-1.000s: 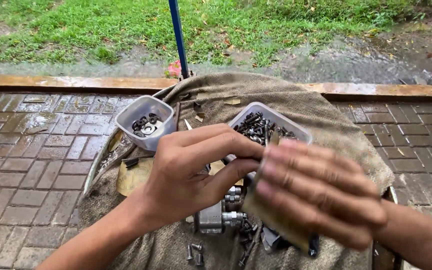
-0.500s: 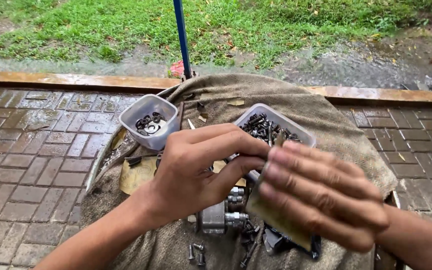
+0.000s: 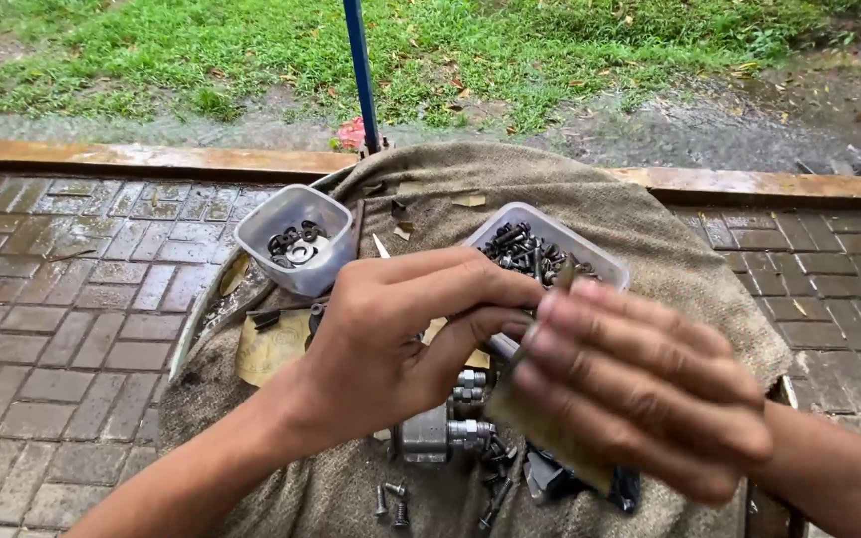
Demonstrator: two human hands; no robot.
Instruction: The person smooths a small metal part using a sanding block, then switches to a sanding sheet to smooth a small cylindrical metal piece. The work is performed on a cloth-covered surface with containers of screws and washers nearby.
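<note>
My left hand point(image 3: 401, 339) is over the middle of a burlap cloth point(image 3: 680, 259), its thumb and fingers pinched on a small part that the fingers hide. My right hand point(image 3: 650, 394), blurred by motion, holds a brown strip of sandpaper point(image 3: 540, 423) pressed against the left fingertips. Below both hands lies a grey metal fitting point(image 3: 435, 433) with threaded ends. A few loose screws point(image 3: 391, 498) lie near it.
Two clear plastic tubs stand on the cloth: the left tub point(image 3: 296, 239) holds washers and the right tub point(image 3: 550, 249) holds dark bolts. Another sandpaper sheet point(image 3: 271, 344) lies at the left. A blue pole point(image 3: 361, 70) rises behind. Brick paving, a kerb and grass surround the cloth.
Both hands stay in nearly the same place. My right hand with the sandpaper has shifted slightly against the left fingertips and is blurred.
</note>
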